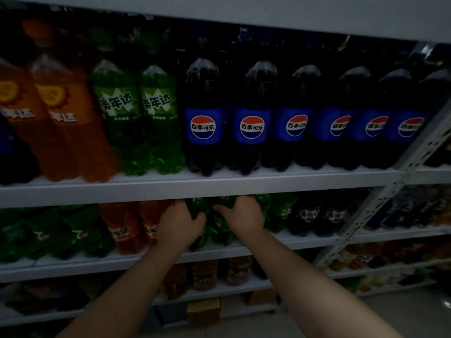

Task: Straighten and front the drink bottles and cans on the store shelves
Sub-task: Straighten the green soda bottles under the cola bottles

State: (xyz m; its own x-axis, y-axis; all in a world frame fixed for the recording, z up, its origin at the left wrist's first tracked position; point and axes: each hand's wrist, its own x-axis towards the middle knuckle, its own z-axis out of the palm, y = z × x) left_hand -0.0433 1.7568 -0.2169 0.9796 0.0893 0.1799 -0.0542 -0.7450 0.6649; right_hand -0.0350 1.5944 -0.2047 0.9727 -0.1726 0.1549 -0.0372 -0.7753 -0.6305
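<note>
Green plastic first: two bottles stand side by side at the middle of the lower shelf (292,241). These are the left bottle (196,209) and the right bottle (220,225). Their long axes are upright, and their necks are lost in the dark under the upper shelf (97,193).

I have the left hand (181,225) on the left bottle from its 9 o'clock side, fingers curled round the shoulder and thumb across the front. The right hand (240,214) takes the right bottle from 3 o'clock, fingers curled over its shoulder. Those fingertips run into shadow, so I cannot tell how far round they reach.

The pair sits between my hands, each bottle touching its own hand, and the hands are near each other but apart. Neither hand has to travel. The labels are too dim to read, so I cannot say which way they face.

My judgement is that the next move is a twist about each upright axis, then a draw toward 6 o'clock to the shelf's front lip. It should be gentle, since the neighbours stand close.

- **9 o'clock:** orange bottles (122,228), just beside the left hand.
- **3 o'clock:** more green bottles (280,211), just beside the right hand.
- **12 o'clock:** on the upper shelf, cola bottles (203,118) stand in a row with labels forward.
</note>
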